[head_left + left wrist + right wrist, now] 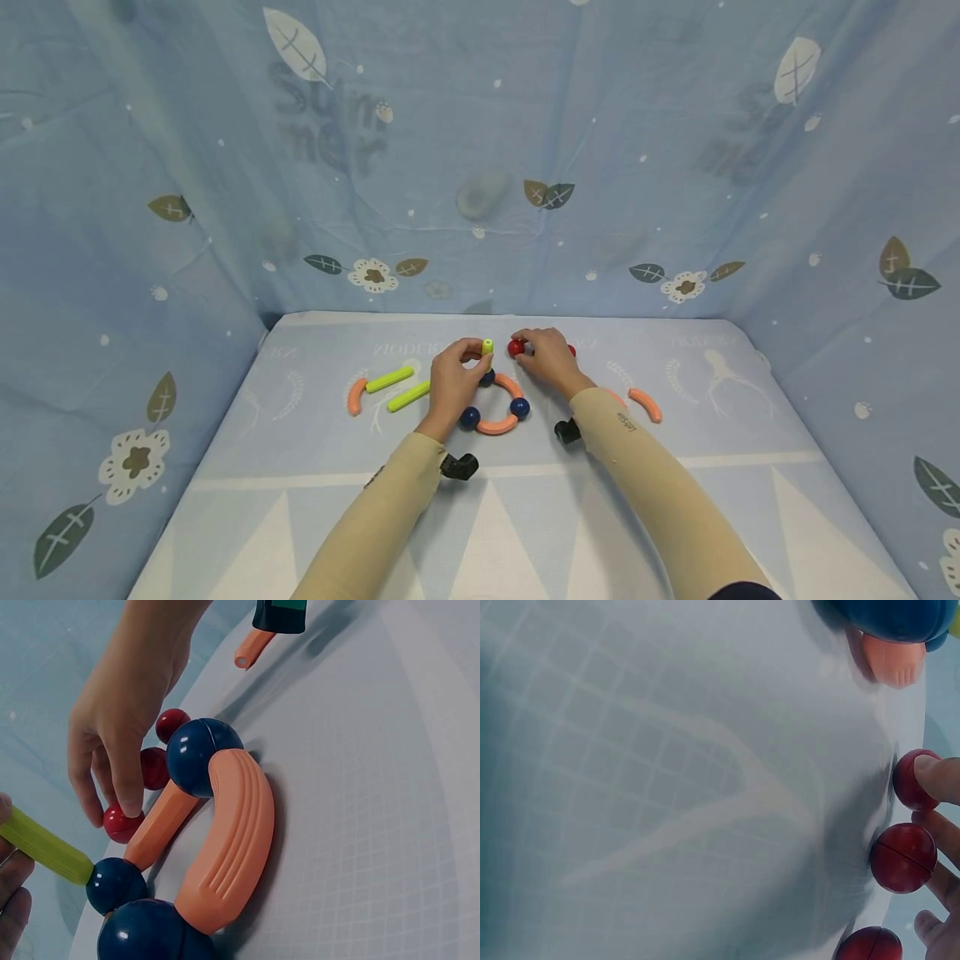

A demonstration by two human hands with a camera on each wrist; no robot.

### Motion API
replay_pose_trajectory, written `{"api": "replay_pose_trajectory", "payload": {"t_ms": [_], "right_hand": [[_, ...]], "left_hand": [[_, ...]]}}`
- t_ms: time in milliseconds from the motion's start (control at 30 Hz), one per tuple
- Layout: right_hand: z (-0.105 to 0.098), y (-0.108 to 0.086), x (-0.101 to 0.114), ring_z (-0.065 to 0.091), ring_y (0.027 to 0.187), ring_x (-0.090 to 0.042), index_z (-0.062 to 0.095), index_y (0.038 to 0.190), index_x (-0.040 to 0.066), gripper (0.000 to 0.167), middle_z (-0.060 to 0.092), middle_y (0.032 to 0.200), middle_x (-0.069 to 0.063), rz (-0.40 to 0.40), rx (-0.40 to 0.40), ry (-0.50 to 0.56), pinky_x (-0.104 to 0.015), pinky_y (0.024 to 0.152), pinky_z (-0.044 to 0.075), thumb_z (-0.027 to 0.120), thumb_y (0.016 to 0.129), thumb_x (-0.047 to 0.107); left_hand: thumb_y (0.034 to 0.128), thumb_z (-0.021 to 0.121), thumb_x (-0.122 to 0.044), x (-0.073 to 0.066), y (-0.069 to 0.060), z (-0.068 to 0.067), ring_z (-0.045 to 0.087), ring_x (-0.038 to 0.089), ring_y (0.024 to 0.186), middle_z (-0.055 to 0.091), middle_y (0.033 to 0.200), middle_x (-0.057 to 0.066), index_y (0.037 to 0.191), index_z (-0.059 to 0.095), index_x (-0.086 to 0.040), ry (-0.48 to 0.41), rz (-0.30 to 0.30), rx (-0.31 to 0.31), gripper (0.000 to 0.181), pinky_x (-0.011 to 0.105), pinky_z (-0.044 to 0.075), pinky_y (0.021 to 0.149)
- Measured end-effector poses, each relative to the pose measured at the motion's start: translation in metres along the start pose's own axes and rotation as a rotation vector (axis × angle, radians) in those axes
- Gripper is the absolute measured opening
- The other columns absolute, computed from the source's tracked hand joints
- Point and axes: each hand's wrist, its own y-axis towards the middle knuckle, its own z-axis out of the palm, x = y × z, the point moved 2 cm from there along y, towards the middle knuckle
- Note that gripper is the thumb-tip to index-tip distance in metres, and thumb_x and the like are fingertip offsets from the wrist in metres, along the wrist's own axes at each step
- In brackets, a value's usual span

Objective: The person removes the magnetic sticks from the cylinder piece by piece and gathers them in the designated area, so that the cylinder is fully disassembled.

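My left hand (453, 379) pinches a yellow-green rod (487, 352) that stands upright. Its lower end meets a blue ball (116, 885) at the far side of a ring. Orange curved pieces (498, 427) link that ball with two more blue balls (519, 407); my left hand partly hides the ring's left side. To the right of the ring, my right hand (551, 358) holds a red ball (516, 348) between thumb and fingers, low at the table. Two other red balls (904, 857) sit beside that hand, mostly hidden by it in the head view.
Two yellow-green rods (390, 379) lie left of my left hand, one by an orange curved piece (357, 397). Another orange curved piece (645, 405) lies at right, with one more partly behind my right sleeve. Blue patterned cloth (480, 167) walls the table's back and sides.
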Motion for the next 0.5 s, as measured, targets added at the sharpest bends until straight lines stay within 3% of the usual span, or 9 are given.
{"api": "replay_pose_trajectory", "payload": {"t_ms": [300,500], "right_hand": [[-0.0017,-0.0044,-0.0041,0.060,0.104,-0.029,0.067,0.133,0.014,0.041,0.071,0.119,-0.010,-0.041,-0.061,0.015,-0.045,0.098,0.047,0.074,0.093,0.019],[-0.0022,-0.0088,-0.0057,0.059,0.112,-0.030,0.067,0.134,0.016,0.040,0.068,0.128,-0.010,-0.039,-0.080,0.037,-0.046,0.102,0.046,0.073,0.095,0.019]], "left_hand": [[0.0922,0.078,-0.022,-0.0002,-0.0009,-0.0008,0.071,0.018,0.096,0.075,0.102,0.002,0.112,0.074,-0.013,0.012,0.007,-0.007,0.022,0.043,0.057,0.089],[0.0929,0.077,-0.024,-0.0002,-0.0005,-0.0006,0.070,0.016,0.097,0.074,0.103,0.001,0.112,0.074,-0.014,0.021,-0.003,-0.001,0.021,0.042,0.057,0.090]]}}
